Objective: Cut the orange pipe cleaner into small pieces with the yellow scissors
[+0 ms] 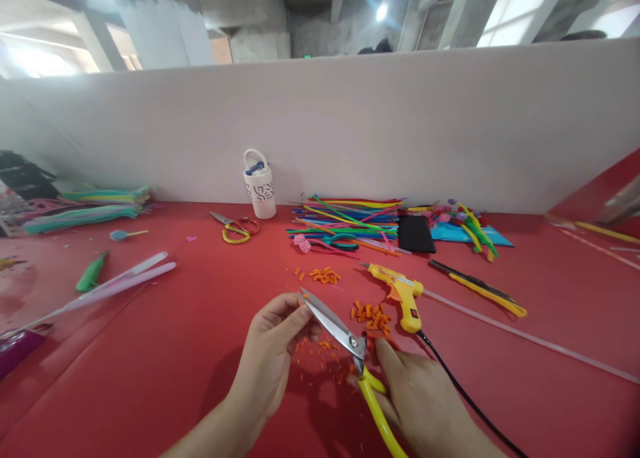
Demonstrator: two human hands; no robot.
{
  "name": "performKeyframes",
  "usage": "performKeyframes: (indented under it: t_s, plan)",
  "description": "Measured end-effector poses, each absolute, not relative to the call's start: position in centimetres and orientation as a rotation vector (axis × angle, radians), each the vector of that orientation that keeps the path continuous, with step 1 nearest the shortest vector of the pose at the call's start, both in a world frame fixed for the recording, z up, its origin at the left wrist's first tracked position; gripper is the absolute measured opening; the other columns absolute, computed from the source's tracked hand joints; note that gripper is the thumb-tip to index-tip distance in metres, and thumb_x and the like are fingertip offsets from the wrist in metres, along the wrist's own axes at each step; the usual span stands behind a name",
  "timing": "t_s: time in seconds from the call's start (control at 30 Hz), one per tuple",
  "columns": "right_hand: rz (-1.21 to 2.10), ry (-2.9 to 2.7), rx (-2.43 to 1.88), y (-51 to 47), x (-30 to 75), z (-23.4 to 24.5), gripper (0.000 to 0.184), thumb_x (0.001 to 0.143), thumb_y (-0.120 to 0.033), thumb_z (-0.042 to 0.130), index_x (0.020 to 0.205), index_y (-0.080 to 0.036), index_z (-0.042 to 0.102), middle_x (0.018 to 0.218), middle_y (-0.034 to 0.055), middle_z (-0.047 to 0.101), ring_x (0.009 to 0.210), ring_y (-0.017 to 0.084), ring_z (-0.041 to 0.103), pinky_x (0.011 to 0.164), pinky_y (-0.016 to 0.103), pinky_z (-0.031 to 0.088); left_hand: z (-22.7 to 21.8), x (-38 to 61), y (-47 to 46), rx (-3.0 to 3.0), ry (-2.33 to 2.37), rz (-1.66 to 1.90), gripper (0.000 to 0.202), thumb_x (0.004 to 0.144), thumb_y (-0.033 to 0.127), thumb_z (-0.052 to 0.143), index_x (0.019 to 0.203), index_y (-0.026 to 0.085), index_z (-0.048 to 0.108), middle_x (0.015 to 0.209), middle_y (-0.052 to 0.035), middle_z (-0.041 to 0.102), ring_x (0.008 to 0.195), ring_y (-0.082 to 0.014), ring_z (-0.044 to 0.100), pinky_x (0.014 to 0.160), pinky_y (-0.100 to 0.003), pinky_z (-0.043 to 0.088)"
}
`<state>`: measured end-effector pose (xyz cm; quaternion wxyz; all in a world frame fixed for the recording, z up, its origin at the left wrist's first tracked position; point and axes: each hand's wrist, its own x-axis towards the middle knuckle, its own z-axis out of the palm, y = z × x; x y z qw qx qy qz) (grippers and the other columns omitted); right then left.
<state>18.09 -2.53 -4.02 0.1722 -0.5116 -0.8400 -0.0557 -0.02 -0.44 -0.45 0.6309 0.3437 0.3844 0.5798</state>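
My left hand [273, 351] pinches a small orange piece [305, 297] between thumb and fingertips, right at the scissor tips. In my right hand [417, 388] is a pair of scissors [333, 326] with yellow-coated handles, its blades pointing up and left toward the pinched piece. Beyond the blades lies one pile of short orange pieces [325, 276]. Another orange pile [373, 317] sits just right of the blades. Tiny orange scraps [327, 345] are scattered on the red table between my hands. The fingers inside the handle loops are partly hidden.
A yellow glue gun [395, 288] with a black cord lies to the right, beside black-and-yellow tweezers [480, 290]. Farther back are colourful pipe cleaners [345, 218], a black phone-like slab [417, 235], a white cup [260, 195] and spare scissors [233, 230]. A pale partition [320, 131] borders the table.
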Motion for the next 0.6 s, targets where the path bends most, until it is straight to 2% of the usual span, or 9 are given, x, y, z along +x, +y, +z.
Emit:
performKeyframes:
  t_s: [0.47,0.6]
  plan:
    - [-0.246,-2.361,-1.438,-2.62,18.16,-3.92,0.036,0.083,-0.046,0.027,0.066,-0.02,0.044,0.042,0.0011,0.054,0.035,0.016,0.052,0.038,0.026,0.022,-0.51,-0.1,-0.16,0.798,0.898,1.343,0.004,0.07,0.018,0.059,0.067,0.015,0.06,0.062,0.0022,0.056,0.054,-0.0062,0.051,0.054,-0.017,0.04]
    - [-0.048,-2.347,-1.509,-2.52,18.21,-3.95,0.028,0.08,-0.043,0.036,0.067,-0.019,0.045,0.045,0.0017,0.055,0.037,0.015,0.049,0.039,0.026,0.021,-0.38,-0.19,-0.22,0.792,0.903,1.342,0.004,0.069,0.017,0.059,0.067,0.014,0.059,0.062,0.0019,0.057,0.054,-0.0063,0.051,0.054,-0.017,0.04]
